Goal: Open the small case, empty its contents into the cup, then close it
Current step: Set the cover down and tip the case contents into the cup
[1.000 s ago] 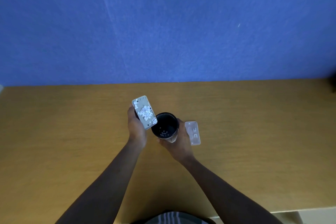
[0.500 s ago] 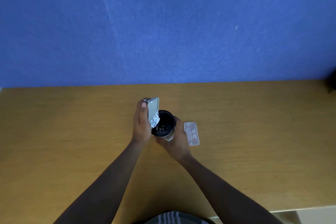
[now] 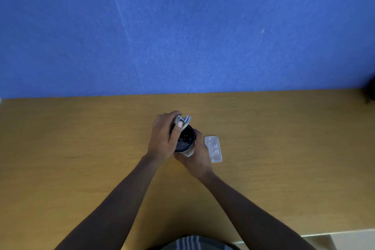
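My left hand grips the small clear case base and holds it tipped over the far rim of the dark cup. Small white pieces lie inside the cup on its dark bottom. My right hand wraps around the cup from the near right side and holds it on the wooden table. The case's clear lid lies flat on the table just right of the cup, apart from both hands. My left hand hides most of the case base.
A blue wall rises behind the table's far edge. A dark object shows at the far right edge of the view. The table's front edge runs along the bottom right, next to my striped clothing.
My left hand has tipped the case further over the cup. The white pieces seen in the case earlier now lie in the cup. My right hand keeps its hold on the cup.
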`<state>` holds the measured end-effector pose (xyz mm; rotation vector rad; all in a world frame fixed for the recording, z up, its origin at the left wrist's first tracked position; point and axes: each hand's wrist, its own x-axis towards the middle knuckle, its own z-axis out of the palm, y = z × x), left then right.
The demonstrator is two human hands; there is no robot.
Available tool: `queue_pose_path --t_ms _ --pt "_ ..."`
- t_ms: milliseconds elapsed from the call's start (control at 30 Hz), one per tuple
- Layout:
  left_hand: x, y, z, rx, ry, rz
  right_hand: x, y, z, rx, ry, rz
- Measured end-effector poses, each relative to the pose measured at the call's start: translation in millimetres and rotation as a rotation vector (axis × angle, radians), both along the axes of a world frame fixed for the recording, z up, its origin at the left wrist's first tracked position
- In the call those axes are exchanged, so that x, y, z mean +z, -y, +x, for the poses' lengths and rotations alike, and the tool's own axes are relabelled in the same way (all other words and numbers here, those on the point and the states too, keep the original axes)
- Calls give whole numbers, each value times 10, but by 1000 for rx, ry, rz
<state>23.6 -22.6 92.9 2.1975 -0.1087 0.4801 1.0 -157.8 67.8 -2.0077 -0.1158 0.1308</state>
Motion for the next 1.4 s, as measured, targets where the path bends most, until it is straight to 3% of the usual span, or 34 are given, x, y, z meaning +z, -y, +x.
queue_pose_path --t_ms 400,933,1067,1200,1400 --pt "138 -6 -20 -151 19 396 3 -4 -3 -12 -24 14" --pt "51 14 7 -192 33 415 -25 32 -22 6 -31 49" --pt "30 43 5 -122 25 176 -58 64 -34 -8 -29 79" --pt "124 113 41 -7 -94 -340 -117 144 -31 -31 -52 101" --pt "203 94 111 180 -418 -1085 -212 325 25 -127 -34 95"
